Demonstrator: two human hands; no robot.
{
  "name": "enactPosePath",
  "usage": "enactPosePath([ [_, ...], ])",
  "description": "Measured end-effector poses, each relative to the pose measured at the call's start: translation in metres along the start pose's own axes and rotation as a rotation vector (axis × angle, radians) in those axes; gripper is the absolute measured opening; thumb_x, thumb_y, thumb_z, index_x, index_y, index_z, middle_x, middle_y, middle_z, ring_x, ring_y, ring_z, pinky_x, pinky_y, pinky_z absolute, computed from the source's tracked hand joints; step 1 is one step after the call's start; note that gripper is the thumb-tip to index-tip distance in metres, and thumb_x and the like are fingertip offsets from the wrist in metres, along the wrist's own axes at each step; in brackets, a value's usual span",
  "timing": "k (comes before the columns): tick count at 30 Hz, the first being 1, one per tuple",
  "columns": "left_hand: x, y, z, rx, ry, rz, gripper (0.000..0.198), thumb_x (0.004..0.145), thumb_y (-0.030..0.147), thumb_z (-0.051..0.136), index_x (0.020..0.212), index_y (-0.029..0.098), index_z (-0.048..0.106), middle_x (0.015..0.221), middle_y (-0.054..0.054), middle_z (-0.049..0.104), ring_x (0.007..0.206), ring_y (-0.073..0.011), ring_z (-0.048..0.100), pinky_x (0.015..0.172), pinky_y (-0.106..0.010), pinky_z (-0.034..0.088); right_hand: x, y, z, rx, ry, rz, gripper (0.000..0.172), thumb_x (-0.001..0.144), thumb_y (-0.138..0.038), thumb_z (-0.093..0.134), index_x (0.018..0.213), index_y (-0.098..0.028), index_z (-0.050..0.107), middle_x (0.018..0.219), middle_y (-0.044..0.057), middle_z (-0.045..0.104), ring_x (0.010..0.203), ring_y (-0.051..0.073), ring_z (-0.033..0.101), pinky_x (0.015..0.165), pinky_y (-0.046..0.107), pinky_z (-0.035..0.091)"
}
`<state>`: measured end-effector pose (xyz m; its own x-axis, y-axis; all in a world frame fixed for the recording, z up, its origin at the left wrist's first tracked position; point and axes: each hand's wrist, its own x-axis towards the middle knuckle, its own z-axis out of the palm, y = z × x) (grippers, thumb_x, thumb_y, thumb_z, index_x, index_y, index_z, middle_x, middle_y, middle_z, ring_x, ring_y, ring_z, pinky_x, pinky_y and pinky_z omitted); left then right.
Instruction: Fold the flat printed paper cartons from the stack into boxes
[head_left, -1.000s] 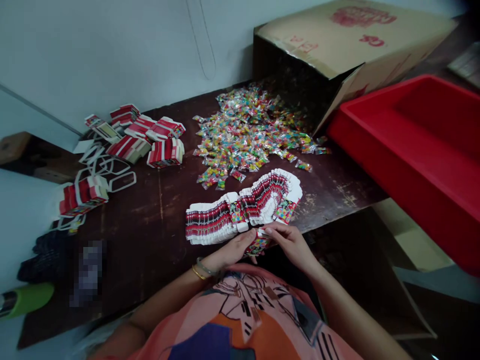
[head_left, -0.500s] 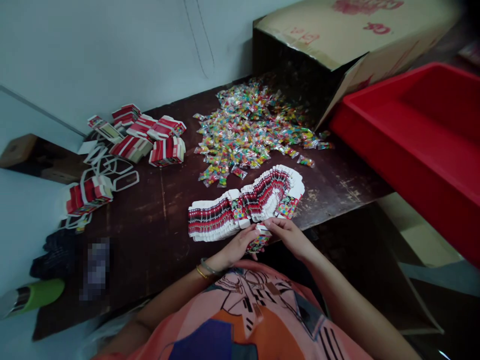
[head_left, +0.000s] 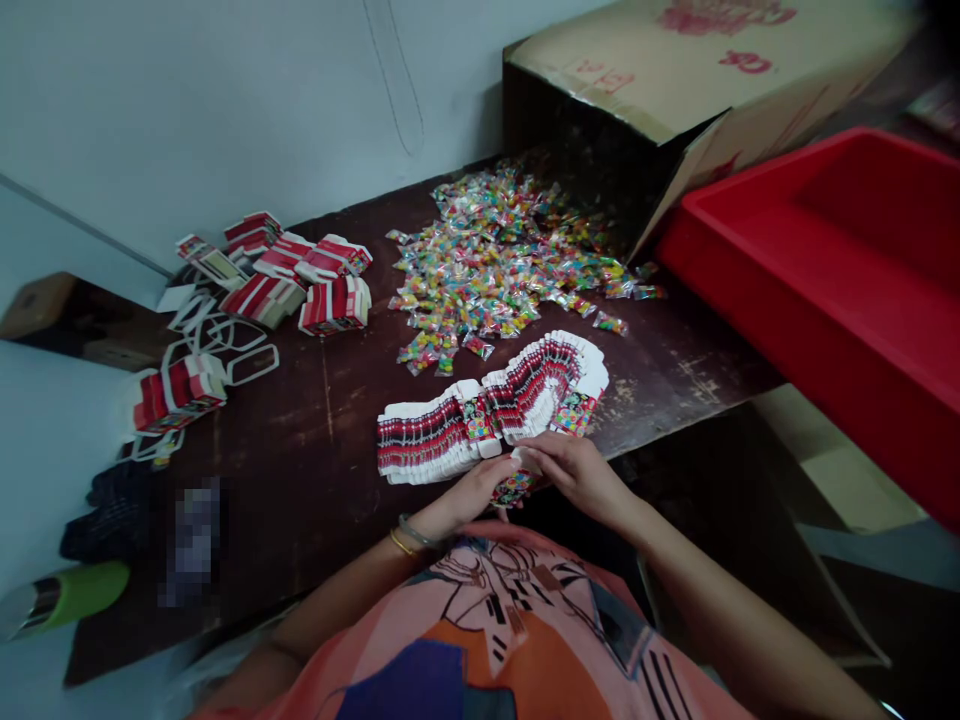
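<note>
A small, brightly printed cardboard box [head_left: 513,488] is held close to my body, just off the table's front edge. My left hand [head_left: 480,488] is closed around it, thumb on top. On its white end flap, the fingers of my right hand [head_left: 574,468] are pinched together. Right in front of both hands lies a long, curved row of flattened small boxes [head_left: 427,440], overlapping one another, red and white along their edges. Beyond that row spreads a heap of clear sachets of coloured candies [head_left: 487,260].
A large cardboard carton [head_left: 675,70] lies at the back right, its open side facing the candy. A red plastic bin [head_left: 810,290] fills the right. Bundles of folded boxes [head_left: 334,305], white strap loops [head_left: 251,365] and a green bottle [head_left: 90,590] are on the left.
My right hand has shifted slightly and now covers more of the small box's white flap. My left hand keeps its hold, and the things on the table look the same.
</note>
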<state>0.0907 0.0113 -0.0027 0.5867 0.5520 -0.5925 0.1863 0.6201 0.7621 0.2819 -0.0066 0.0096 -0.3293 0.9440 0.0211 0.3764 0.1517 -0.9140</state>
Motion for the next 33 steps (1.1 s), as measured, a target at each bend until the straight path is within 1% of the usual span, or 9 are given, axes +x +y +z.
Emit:
enactPosePath([
  [6, -0.002, -0.006, -0.002, -0.192, -0.083, 0.052, 0.042, 0.082, 0.046, 0.052, 0.108, 0.015, 0.064, 0.087, -0.007, 0.066, 0.081, -0.0213, 0.059, 0.06, -0.028, 0.045, -0.005, -0.006, 0.02, 0.329, 0.177, 0.167, 0.024, 0.085, -0.041, 0.064, 0.097, -0.024, 0.075, 0.096, 0.006, 0.071, 0.089, 0.02, 0.065, 0.081, 0.034, 0.052],
  [9, -0.006, -0.008, -0.002, -0.238, -0.165, 0.082, 0.045, 0.081, 0.038, 0.059, 0.121, 0.018, 0.058, 0.106, -0.008, 0.066, 0.098, -0.0227, 0.058, 0.078, -0.032, 0.046, -0.006, -0.004, 0.024, 0.37, 0.21, 0.202, 0.023, 0.084, -0.042, 0.064, 0.093, -0.024, 0.076, 0.092, 0.006, 0.07, 0.085, 0.019, 0.065, 0.076, 0.033, 0.053],
  [13, -0.01, -0.009, -0.004, -0.223, -0.133, 0.079, 0.045, 0.082, 0.035, 0.062, 0.124, 0.019, 0.057, 0.123, -0.007, 0.062, 0.113, -0.024, 0.054, 0.098, -0.037, 0.039, -0.008, -0.004, 0.023, 0.308, 0.26, 0.153, 0.021, 0.085, -0.04, 0.064, 0.093, -0.025, 0.076, 0.089, 0.006, 0.071, 0.086, 0.02, 0.065, 0.079, 0.035, 0.052],
  [16, -0.013, -0.009, -0.005, -0.281, -0.125, 0.029, 0.047, 0.082, 0.038, 0.065, 0.124, 0.02, 0.057, 0.122, -0.007, 0.063, 0.109, -0.0233, 0.056, 0.098, -0.038, 0.039, -0.012, -0.004, 0.026, 0.319, 0.275, 0.155, 0.02, 0.086, -0.037, 0.062, 0.093, -0.025, 0.076, 0.089, 0.006, 0.071, 0.083, 0.019, 0.065, 0.074, 0.032, 0.053],
  [20, -0.015, -0.01, -0.003, -0.378, -0.134, 0.011, 0.045, 0.083, 0.039, 0.065, 0.123, 0.019, 0.057, 0.108, -0.006, 0.066, 0.097, -0.019, 0.06, 0.09, -0.035, 0.044, -0.017, -0.002, 0.039, 0.17, 0.305, 0.002, 0.024, 0.088, -0.032, 0.06, 0.109, -0.029, 0.072, 0.1, 0.007, 0.068, 0.093, 0.02, 0.062, 0.083, 0.036, 0.051],
  [22, -0.012, -0.008, 0.001, -0.363, -0.165, -0.006, 0.046, 0.084, 0.041, 0.063, 0.124, 0.019, 0.055, 0.105, -0.007, 0.065, 0.093, -0.0193, 0.061, 0.082, -0.033, 0.048, -0.019, -0.001, 0.04, 0.18, 0.317, 0.026, 0.024, 0.088, -0.033, 0.06, 0.109, -0.03, 0.072, 0.099, 0.007, 0.068, 0.091, 0.019, 0.063, 0.08, 0.035, 0.052],
  [25, -0.004, -0.001, 0.004, -0.272, -0.257, -0.025, 0.049, 0.086, 0.05, 0.056, 0.125, 0.02, 0.054, 0.109, -0.009, 0.063, 0.098, -0.0225, 0.06, 0.078, -0.036, 0.049, -0.029, 0.002, 0.014, 0.241, 0.336, 0.133, 0.021, 0.087, -0.037, 0.061, 0.1, -0.027, 0.075, 0.097, 0.006, 0.069, 0.091, 0.02, 0.064, 0.08, 0.034, 0.053],
  [30, 0.005, 0.0, -0.006, 0.073, -0.247, 0.09, 0.041, 0.089, 0.046, 0.053, 0.124, 0.024, 0.057, 0.12, -0.009, 0.058, 0.112, -0.021, 0.052, 0.091, -0.035, 0.043, -0.076, 0.018, -0.078, -0.011, 0.166, 0.306, 0.026, 0.088, -0.042, 0.058, 0.096, -0.024, 0.075, 0.104, 0.01, 0.07, 0.097, 0.025, 0.064, 0.088, 0.039, 0.052],
  [33, 0.008, -0.012, -0.009, 0.046, -0.258, 0.048, 0.041, 0.089, 0.046, 0.052, 0.12, 0.021, 0.058, 0.112, -0.009, 0.06, 0.098, -0.0185, 0.057, 0.083, -0.032, 0.045, -0.084, 0.038, -0.091, -0.29, 0.239, 0.318, 0.028, 0.086, -0.047, 0.058, 0.092, -0.025, 0.075, 0.101, 0.012, 0.07, 0.096, 0.028, 0.064, 0.088, 0.044, 0.052],
])
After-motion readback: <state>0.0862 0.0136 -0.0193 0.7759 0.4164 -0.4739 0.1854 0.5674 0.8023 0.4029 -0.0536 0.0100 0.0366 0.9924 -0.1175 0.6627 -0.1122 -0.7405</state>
